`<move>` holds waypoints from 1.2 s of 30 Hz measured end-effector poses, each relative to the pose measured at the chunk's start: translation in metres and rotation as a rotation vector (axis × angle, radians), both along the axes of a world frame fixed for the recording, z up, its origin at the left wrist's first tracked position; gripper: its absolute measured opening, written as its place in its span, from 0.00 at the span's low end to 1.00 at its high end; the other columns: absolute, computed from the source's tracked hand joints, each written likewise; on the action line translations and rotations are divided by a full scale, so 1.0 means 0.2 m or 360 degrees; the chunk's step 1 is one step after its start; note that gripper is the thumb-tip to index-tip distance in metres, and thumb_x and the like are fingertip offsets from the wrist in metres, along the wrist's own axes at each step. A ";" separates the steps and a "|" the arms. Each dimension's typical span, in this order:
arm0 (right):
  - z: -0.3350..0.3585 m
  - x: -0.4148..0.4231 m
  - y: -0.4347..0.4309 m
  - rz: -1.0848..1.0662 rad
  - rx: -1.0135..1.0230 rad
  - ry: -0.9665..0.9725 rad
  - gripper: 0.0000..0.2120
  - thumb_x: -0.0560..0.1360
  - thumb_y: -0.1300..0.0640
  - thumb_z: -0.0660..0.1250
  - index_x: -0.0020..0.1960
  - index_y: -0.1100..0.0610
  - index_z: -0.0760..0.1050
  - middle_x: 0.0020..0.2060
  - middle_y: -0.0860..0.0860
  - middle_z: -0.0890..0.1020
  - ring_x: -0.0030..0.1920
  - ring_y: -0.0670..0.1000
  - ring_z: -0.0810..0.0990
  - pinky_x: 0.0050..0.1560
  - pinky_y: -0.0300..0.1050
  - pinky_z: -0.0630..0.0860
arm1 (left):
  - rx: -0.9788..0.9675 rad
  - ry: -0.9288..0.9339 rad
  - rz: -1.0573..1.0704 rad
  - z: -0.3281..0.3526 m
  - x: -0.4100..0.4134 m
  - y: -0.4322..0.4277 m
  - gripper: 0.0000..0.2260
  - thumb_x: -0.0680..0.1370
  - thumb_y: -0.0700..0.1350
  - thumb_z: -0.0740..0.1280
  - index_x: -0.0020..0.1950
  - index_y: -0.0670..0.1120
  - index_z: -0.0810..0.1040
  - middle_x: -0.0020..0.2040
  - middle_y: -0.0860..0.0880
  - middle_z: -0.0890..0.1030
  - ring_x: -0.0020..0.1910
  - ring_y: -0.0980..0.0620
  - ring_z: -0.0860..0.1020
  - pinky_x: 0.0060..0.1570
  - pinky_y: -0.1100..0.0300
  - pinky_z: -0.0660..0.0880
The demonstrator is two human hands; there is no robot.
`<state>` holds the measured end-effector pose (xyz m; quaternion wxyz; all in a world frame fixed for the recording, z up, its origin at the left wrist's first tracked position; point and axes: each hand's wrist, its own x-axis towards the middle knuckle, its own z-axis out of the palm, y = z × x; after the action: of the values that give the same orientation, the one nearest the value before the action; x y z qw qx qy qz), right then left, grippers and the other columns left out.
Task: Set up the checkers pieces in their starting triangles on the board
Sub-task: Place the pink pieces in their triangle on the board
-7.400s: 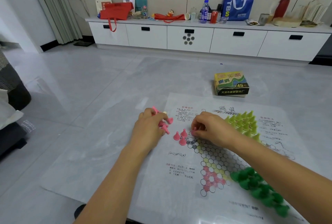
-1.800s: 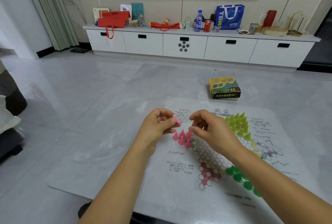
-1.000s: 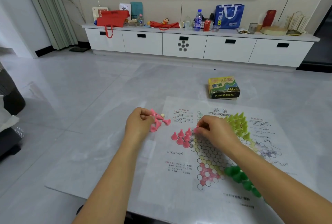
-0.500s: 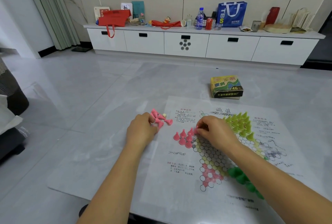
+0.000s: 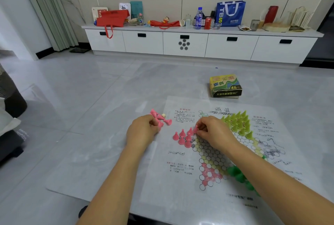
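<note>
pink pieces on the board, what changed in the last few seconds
The standing pink pieces grew from about three to six or more. The left hand brought one over to the right hand, then returned to grip the loose pink pile; the right hand now pinches a pink piece at that cluster. Light green pieces, dark green pieces and box stayed put.

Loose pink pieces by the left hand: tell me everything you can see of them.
The loose pink pieces are small glossy plastic cones with flared bases. A handful of them lie tumbled on their sides in a heap on the grey table, beside the left edge of the board sheet. The left hand grips the nearest ones with curled fingertips. A tiny cream bead sits among them.
</note>
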<state>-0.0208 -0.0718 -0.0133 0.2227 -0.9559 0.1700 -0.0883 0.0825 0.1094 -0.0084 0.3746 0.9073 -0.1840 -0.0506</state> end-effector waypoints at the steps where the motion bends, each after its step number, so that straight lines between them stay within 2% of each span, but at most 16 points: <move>1: 0.00 0.00 0.00 0.0002 0.0008 0.0002 0.07 0.73 0.58 0.66 0.51 0.57 0.77 0.49 0.52 0.80 0.45 0.48 0.75 0.47 0.42 0.73 | -0.0098 0.0053 -0.0004 0.00 0.00 0.00 0.04 0.71 0.44 0.71 0.39 0.45 0.79 0.29 0.55 0.74 0.30 0.56 0.72 0.31 0.62 0.64; 5: -0.01 0.00 -0.02 -0.0006 0.0056 0.0008 0.07 0.73 0.58 0.67 0.51 0.57 0.77 0.48 0.52 0.80 0.44 0.47 0.74 0.46 0.40 0.73 | -0.0817 0.0537 -0.0082 0.08 -0.05 -0.01 0.04 0.71 0.30 0.67 0.39 0.37 0.76 0.28 0.52 0.78 0.22 0.64 0.75 0.25 0.74 0.68; 7: -0.01 0.00 -0.02 -0.0016 0.0096 -0.0001 0.08 0.73 0.58 0.67 0.51 0.56 0.77 0.48 0.52 0.80 0.44 0.47 0.75 0.46 0.40 0.73 | -0.0958 0.0686 -0.0115 0.10 -0.07 -0.02 0.04 0.72 0.29 0.66 0.43 0.36 0.76 0.32 0.48 0.79 0.21 0.63 0.76 0.24 0.75 0.68; 11: -0.01 -0.01 -0.01 0.0012 0.0104 -0.0052 0.10 0.73 0.56 0.67 0.54 0.53 0.77 0.46 0.50 0.80 0.44 0.47 0.75 0.47 0.44 0.74 | -0.0965 0.0726 -0.0102 0.10 -0.07 -0.02 0.03 0.72 0.30 0.67 0.43 0.36 0.76 0.35 0.46 0.79 0.21 0.62 0.75 0.23 0.74 0.68; 17: -0.01 0.00 -0.01 0.0007 0.0040 -0.0030 0.07 0.73 0.54 0.67 0.49 0.54 0.79 0.46 0.51 0.79 0.44 0.48 0.75 0.45 0.44 0.73 | -0.0960 0.0724 -0.0082 0.10 -0.06 -0.01 0.03 0.72 0.30 0.67 0.43 0.37 0.76 0.41 0.44 0.79 0.21 0.63 0.75 0.22 0.74 0.68; 25: -0.02 0.00 -0.01 0.0017 0.0061 -0.0030 0.06 0.73 0.54 0.66 0.49 0.54 0.79 0.45 0.50 0.77 0.43 0.47 0.74 0.45 0.41 0.71 | -0.0971 0.0749 -0.0141 0.10 -0.07 -0.02 0.04 0.72 0.30 0.66 0.41 0.38 0.77 0.38 0.45 0.81 0.23 0.58 0.77 0.24 0.72 0.70; 30: -0.02 0.00 -0.01 0.0019 0.0085 -0.0030 0.07 0.73 0.55 0.66 0.50 0.55 0.79 0.46 0.50 0.76 0.44 0.47 0.74 0.46 0.41 0.72 | -0.0944 0.0775 -0.0159 0.08 -0.06 -0.01 0.08 0.72 0.32 0.67 0.37 0.43 0.78 0.29 0.54 0.83 0.24 0.58 0.76 0.29 0.70 0.73; 34: 0.00 -0.01 -0.02 0.0018 0.0200 0.0004 0.13 0.73 0.59 0.67 0.57 0.57 0.75 0.48 0.52 0.78 0.46 0.49 0.76 0.50 0.41 0.74 | -0.0977 0.0839 -0.0171 0.09 -0.06 -0.01 0.07 0.72 0.33 0.67 0.37 0.44 0.78 0.32 0.54 0.84 0.26 0.59 0.76 0.29 0.68 0.74; 36: 0.03 -0.02 -0.01 -0.0016 0.0238 -0.0072 0.14 0.73 0.61 0.66 0.59 0.58 0.73 0.47 0.51 0.77 0.45 0.48 0.76 0.47 0.38 0.72 | -0.1002 0.0880 -0.0188 0.09 -0.06 -0.01 0.07 0.73 0.34 0.67 0.38 0.44 0.78 0.33 0.53 0.84 0.26 0.59 0.76 0.27 0.68 0.73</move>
<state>-0.0249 -0.0741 -0.0073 0.2968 -0.9335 0.1758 -0.0982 0.0699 0.1072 0.0093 0.6652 0.6888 -0.1346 -0.2549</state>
